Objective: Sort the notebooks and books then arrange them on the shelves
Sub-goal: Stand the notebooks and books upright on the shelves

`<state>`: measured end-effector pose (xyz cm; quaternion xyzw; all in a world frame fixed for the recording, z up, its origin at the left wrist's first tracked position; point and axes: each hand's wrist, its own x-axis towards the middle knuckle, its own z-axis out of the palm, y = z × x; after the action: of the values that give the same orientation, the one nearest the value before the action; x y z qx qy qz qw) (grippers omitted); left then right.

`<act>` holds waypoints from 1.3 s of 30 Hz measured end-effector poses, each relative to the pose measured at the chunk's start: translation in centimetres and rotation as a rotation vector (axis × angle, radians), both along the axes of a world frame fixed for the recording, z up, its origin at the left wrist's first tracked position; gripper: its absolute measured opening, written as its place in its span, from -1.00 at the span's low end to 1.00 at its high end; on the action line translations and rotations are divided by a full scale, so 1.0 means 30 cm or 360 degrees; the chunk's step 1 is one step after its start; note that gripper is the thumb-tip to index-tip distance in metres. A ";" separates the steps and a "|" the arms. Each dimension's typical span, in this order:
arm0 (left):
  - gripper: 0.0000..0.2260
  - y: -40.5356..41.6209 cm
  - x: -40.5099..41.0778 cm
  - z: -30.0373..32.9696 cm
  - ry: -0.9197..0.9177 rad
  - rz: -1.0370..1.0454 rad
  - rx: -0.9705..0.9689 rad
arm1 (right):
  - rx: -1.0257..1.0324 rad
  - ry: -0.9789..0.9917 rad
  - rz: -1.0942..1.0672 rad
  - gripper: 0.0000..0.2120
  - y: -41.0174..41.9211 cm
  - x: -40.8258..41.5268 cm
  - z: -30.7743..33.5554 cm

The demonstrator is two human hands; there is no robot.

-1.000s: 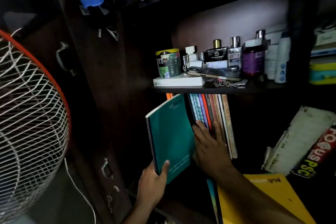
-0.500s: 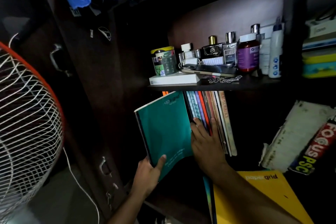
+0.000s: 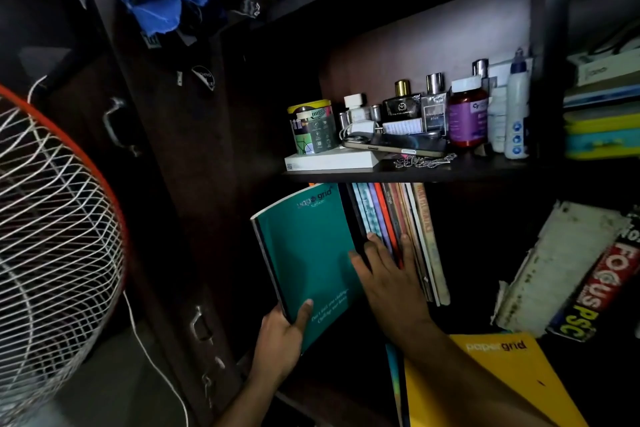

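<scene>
Between the earlier frame and this one, little shifts: the teal notebook (image 3: 308, 263) sits a touch closer to the row of upright books (image 3: 398, 218), and the right hand (image 3: 388, 274) has crept slightly up their spines. Gripping the notebook's lower corner with thumb across the cover, the left hand (image 3: 280, 340) holds it tilted at the mouth of the lower shelf, just left of the row and not yet slotted in. Fingers straight and spread, the right hand presses flat against the spines, seemingly pushing the row rightward to open a gap. Trouble could come from that gap: if the row springs back or slumps as the hand lifts, the notebook's soft cover may buckle or catch on the neighbouring book, and the single-corner grip leaves it prone to twisting or sliding down. The upper shelf board (image 3: 398, 174) hangs right over the notebook's top edge, so a steep tilt could snag there. A yellow notebook (image 3: 502, 378) lies under the right forearm, apparently waiting its turn. On the upper shelf stand a printed tin (image 3: 311, 126), perfume bottles (image 3: 401, 104), a phone (image 3: 394, 144) and a white box (image 3: 332, 161). Worn books (image 3: 568, 270) lean in the right bay, while a fan guard (image 3: 52, 218) crowds the left, narrowing elbow room.
</scene>
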<state>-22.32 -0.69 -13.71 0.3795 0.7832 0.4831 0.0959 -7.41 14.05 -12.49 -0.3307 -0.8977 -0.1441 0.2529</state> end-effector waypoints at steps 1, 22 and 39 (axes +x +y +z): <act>-0.58 0.001 0.000 -0.002 0.0004 -0.0009 -0.0003 | 0.0046 -0.0059 -0.0022 -0.24 -0.004 0.006 0.004; -0.68 0.226 0.093 0.103 0.0417 0.0021 0.0258 | 0.0195 0.0166 0.0074 -0.36 0.035 0.002 -0.016; -0.75 0.381 0.074 0.118 0.0585 -0.0050 0.0294 | 0.0133 0.0178 0.0083 -0.31 0.020 -0.004 -0.009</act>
<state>-20.09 10.73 -10.16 0.4806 0.7338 0.4740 -0.0762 -7.53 14.66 -12.76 -0.3040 -0.8836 -0.1561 0.3200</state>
